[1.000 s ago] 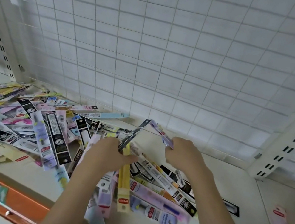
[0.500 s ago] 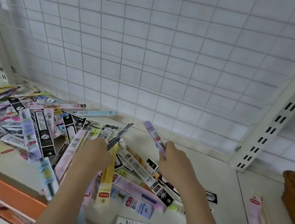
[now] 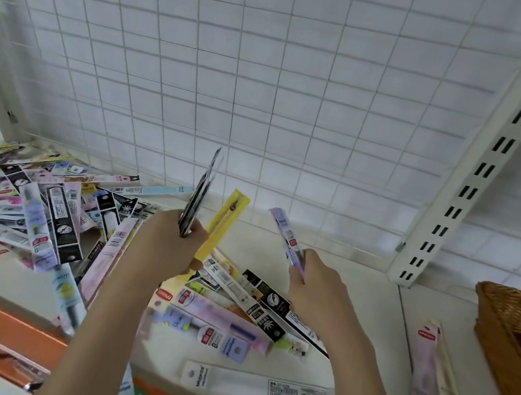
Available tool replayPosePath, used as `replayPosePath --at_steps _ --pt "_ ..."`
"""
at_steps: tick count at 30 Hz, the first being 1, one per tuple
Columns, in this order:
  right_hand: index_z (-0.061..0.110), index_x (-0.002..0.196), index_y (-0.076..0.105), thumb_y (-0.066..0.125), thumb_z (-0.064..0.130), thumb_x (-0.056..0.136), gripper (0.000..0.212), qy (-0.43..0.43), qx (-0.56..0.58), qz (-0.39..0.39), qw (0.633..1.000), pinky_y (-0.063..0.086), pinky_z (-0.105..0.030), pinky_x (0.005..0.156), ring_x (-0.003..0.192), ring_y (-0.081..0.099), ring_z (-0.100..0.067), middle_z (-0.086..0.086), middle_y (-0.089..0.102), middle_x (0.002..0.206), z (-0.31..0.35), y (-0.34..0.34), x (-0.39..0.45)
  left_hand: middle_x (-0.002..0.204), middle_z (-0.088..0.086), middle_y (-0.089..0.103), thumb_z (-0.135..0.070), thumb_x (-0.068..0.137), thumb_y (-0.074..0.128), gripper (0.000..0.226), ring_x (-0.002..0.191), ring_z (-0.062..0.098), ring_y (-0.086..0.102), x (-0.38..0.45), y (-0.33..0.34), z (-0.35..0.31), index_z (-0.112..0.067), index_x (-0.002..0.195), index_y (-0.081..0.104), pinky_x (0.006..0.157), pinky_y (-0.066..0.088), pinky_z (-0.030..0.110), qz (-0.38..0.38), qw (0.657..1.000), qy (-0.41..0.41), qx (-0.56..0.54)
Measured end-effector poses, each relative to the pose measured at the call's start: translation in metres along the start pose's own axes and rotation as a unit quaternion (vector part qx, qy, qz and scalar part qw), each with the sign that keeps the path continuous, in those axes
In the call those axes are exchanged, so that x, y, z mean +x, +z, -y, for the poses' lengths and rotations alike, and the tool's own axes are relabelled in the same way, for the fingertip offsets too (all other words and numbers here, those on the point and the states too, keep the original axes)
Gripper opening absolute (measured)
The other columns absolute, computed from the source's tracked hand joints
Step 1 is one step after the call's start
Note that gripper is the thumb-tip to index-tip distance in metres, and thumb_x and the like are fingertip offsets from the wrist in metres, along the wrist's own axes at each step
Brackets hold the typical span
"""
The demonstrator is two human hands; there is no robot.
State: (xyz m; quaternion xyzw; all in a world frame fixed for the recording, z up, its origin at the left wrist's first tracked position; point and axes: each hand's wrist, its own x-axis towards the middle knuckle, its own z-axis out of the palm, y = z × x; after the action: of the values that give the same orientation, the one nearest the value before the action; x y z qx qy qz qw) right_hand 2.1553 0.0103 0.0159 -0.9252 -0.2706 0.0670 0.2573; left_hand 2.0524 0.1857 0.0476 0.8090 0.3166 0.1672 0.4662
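A heap of long, flat toothbrush packs in many colours lies on the white shelf. My left hand grips a black pack standing on edge and a yellow pack beside it, both lifted above the heap. My right hand holds a lilac pack that points up and to the left. Both hands hover over the right end of the heap, apart from each other.
A white wire grid backs the shelf, with a slotted upright at the right. A wicker basket stands at the far right, pale packs beside it. A white pack lies near the orange front edge.
Both hands have risen from the heap. The left hand has tipped its black and yellow packs upright, and the right hand has drawn its lilac pack off to the right.
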Motion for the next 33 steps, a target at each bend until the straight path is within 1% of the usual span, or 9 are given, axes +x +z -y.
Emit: replayPosePath --at_steps 4,7,10,12,18,23,28,30,33 --pt "0.015 0.103 0.044 0.035 0.024 0.099 0.013 0.013 0.030 -0.005 0.999 0.046 -0.035 0.067 0.081 0.061 -0.027 -0.007 0.061 0.092 -0.008 -0.008 -0.003 0.071 0.005 0.063 -0.021 0.093 0.047 0.016 0.064 0.021 0.072 -0.008 0.004 -0.003 -0.010 0.086 0.056 0.070 0.058 0.042 0.000 1.000 0.021 0.002" --pt "0.015 0.103 0.045 0.037 0.029 0.099 0.017 0.008 0.035 -0.008 0.999 0.043 -0.035 0.063 0.073 0.055 -0.025 -0.002 0.055 0.079 -0.015 -0.011 -0.004 0.068 0.006 0.063 -0.017 0.093 0.047 0.019 0.072 0.032 0.072 -0.010 0.007 -0.005 -0.013 0.076 0.054 0.078 0.058 0.050 -0.015 0.999 0.021 -0.043" --pt "0.016 0.097 0.048 0.051 0.045 0.091 0.029 0.020 0.025 0.004 0.999 0.036 -0.031 0.059 0.065 0.048 -0.017 0.004 0.047 0.072 -0.019 -0.014 -0.007 0.065 -0.005 0.061 -0.016 0.095 0.048 0.022 0.063 0.028 0.064 -0.012 0.012 -0.008 -0.010 0.077 0.059 0.066 0.058 0.029 -0.030 0.998 0.030 -0.053" --pt "0.017 0.096 0.051 0.063 0.048 0.082 0.036 0.030 0.007 0.030 0.999 0.038 -0.030 0.059 0.067 0.050 -0.017 0.006 0.048 0.072 -0.021 -0.014 -0.010 0.060 -0.008 0.056 -0.018 0.094 0.052 0.023 0.053 0.015 0.052 -0.016 0.014 -0.010 -0.004 0.077 0.062 0.048 0.043 0.018 -0.043 0.998 0.050 -0.014" --pt "0.017 0.083 0.055 0.066 0.037 0.075 0.024 0.033 -0.064 0.101 0.992 0.039 -0.030 0.060 0.078 0.058 -0.024 0.002 0.055 0.078 -0.022 -0.002 -0.012 0.061 0.000 0.053 -0.013 0.080 0.071 0.021 0.054 0.012 0.047 -0.022 0.017 -0.011 -0.014 0.069 0.052 0.050 0.037 0.022 -0.008 0.998 0.056 0.010" --pt "0.020 0.061 0.038 0.059 0.031 0.080 0.031 0.031 -0.062 0.093 0.993 0.031 -0.028 0.049 0.063 0.048 -0.023 0.002 0.047 0.064 -0.025 -0.002 -0.014 0.064 0.002 0.053 -0.014 0.082 0.069 0.018 0.052 0.012 0.046 -0.025 0.017 -0.008 -0.012 0.091 0.053 0.048 0.037 0.021 0.001 0.997 0.068 0.025" --pt "0.022 0.067 0.034 0.053 0.029 0.088 0.029 0.035 -0.032 0.051 0.998 0.032 -0.030 0.053 0.065 0.047 -0.020 0.002 0.046 0.070 -0.029 -0.015 -0.015 0.067 -0.012 0.060 -0.012 0.088 0.062 0.021 0.046 -0.005 0.057 -0.032 0.020 -0.008 -0.019 0.102 0.048 0.043 0.039 0.002 0.043 0.992 0.109 0.048" --pt "0.020 0.073 0.035 0.048 0.029 0.092 0.025 0.040 -0.017 0.034 0.998 0.033 -0.030 0.054 0.067 0.048 -0.022 0.001 0.047 0.072 -0.033 -0.016 -0.016 0.052 -0.013 0.059 -0.016 0.092 0.056 0.005 0.039 -0.004 0.056 -0.032 0.024 -0.006 -0.014 0.088 0.054 0.040 0.039 0.005 0.072 0.989 0.100 0.079" --pt "0.015 0.085 0.039 0.046 0.029 0.094 0.017 0.045 -0.013 0.020 0.999 0.032 -0.029 0.053 0.067 0.048 -0.023 0.001 0.046 0.072 -0.038 -0.018 -0.021 0.063 -0.005 0.066 -0.024 0.095 0.049 0.016 0.047 0.008 0.060 -0.030 0.032 -0.003 -0.018 0.081 0.052 0.044 0.045 0.017 0.102 0.985 0.081 0.116"
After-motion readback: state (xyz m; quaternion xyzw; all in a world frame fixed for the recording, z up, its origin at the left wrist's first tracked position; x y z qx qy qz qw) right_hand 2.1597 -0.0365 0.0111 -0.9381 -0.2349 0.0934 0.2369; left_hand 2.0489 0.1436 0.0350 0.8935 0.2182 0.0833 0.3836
